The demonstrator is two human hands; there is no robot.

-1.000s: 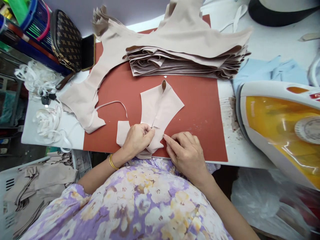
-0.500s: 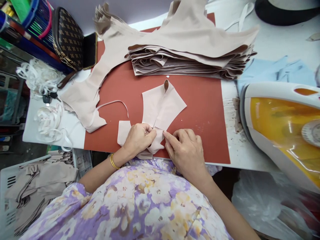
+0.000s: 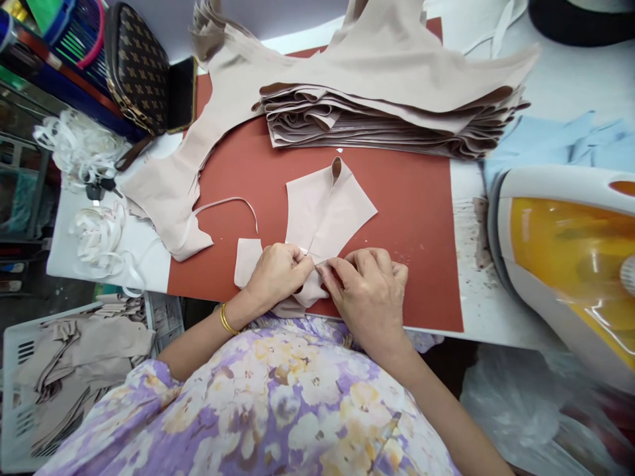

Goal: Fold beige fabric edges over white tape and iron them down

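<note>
A pale beige fabric piece (image 3: pixel 325 215) lies on the reddish-brown mat (image 3: pixel 411 277), with a folded seam down its middle and a small loop at its top. My left hand (image 3: pixel 280 274) pinches its lower part between thumb and forefinger. Just to the right, my right hand (image 3: pixel 370 291) pinches the same fabric, thumb against forefinger. Below the fingers the cloth bunches toward the mat's front edge. A small fabric flap (image 3: pixel 247 261) lies flat left of my left hand; whether it joins the held piece is hidden.
A stack of cut beige fabric (image 3: pixel 377 116) lies at the back. More beige fabric (image 3: pixel 173 192) is at left with a thin strip. A yellow and white iron (image 3: pixel 570 244) stands right, white tape coils (image 3: pixel 79 152) left. A crate (image 3: pixel 20 390) of fabric sits lower left.
My right hand's fingers have closed from resting on the fabric edge into a pinch on it. My left hand keeps its hold. The view has shifted slightly.
</note>
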